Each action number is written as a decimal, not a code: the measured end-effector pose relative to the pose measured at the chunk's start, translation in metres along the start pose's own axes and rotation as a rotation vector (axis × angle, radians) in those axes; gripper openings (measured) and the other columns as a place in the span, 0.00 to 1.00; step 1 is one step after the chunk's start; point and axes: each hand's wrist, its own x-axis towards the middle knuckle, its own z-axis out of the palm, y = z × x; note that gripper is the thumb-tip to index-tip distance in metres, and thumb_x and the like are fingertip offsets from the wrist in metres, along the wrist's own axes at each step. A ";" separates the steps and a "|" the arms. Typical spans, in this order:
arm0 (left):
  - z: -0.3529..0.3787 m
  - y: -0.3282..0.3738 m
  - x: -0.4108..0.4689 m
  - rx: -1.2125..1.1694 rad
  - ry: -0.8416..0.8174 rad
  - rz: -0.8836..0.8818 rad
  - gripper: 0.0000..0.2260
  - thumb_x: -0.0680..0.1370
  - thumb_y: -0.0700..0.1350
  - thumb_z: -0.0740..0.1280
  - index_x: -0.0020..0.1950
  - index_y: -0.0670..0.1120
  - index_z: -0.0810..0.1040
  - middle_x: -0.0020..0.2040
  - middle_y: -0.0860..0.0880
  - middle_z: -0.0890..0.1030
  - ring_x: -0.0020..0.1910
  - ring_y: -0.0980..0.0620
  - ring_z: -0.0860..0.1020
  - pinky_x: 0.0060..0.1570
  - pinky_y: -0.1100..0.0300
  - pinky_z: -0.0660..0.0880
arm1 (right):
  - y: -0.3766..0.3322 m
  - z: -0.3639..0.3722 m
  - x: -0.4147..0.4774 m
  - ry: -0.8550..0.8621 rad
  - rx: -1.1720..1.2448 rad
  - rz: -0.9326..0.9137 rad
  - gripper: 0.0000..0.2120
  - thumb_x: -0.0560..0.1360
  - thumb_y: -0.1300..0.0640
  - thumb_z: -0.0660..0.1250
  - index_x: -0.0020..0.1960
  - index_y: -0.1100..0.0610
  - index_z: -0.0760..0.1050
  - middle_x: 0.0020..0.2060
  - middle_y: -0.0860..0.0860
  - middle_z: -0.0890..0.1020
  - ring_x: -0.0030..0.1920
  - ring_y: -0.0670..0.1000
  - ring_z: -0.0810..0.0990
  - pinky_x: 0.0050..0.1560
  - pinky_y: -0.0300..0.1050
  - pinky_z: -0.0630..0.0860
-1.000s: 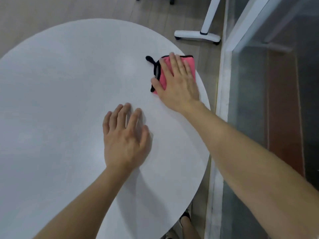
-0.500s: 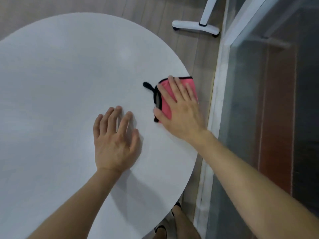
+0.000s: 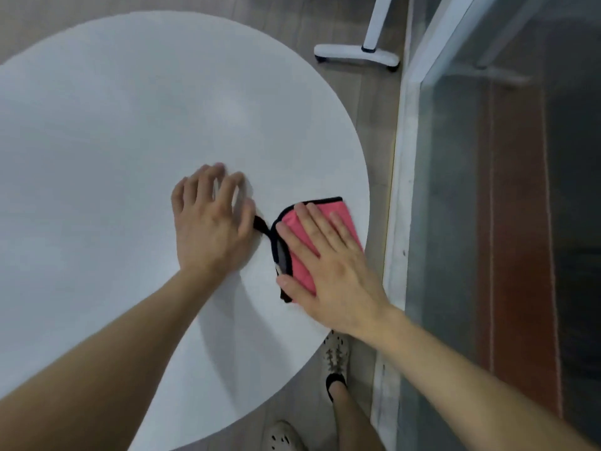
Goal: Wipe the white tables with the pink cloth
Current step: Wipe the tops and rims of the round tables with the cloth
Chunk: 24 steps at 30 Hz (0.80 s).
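A round white table (image 3: 113,131) fills most of the view. The pink cloth (image 3: 338,211), folded and edged in black with a black loop, lies near the table's right rim. My right hand (image 3: 328,271) presses flat on the cloth with straight fingers, covering much of it. My left hand (image 3: 211,222) rests palm down on the bare tabletop just left of the cloth, its thumb close to the black loop.
A glass partition with a white frame (image 3: 400,190) runs along the right, close to the table's rim. A white wheeled furniture base (image 3: 357,55) stands on the wooden floor behind. My feet in light perforated shoes (image 3: 336,353) show below the table's near edge.
My right hand has slid the cloth along the right rim toward me. My left hand stayed flat on the table, and the cloth now lies right beside it.
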 end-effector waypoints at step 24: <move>-0.051 -0.132 -0.177 -0.011 0.187 -0.086 0.08 0.83 0.43 0.65 0.60 0.45 0.80 0.62 0.46 0.80 0.63 0.40 0.76 0.66 0.44 0.70 | -0.052 0.020 0.036 0.103 -0.081 0.349 0.37 0.85 0.33 0.45 0.89 0.49 0.48 0.88 0.57 0.47 0.88 0.55 0.44 0.86 0.59 0.42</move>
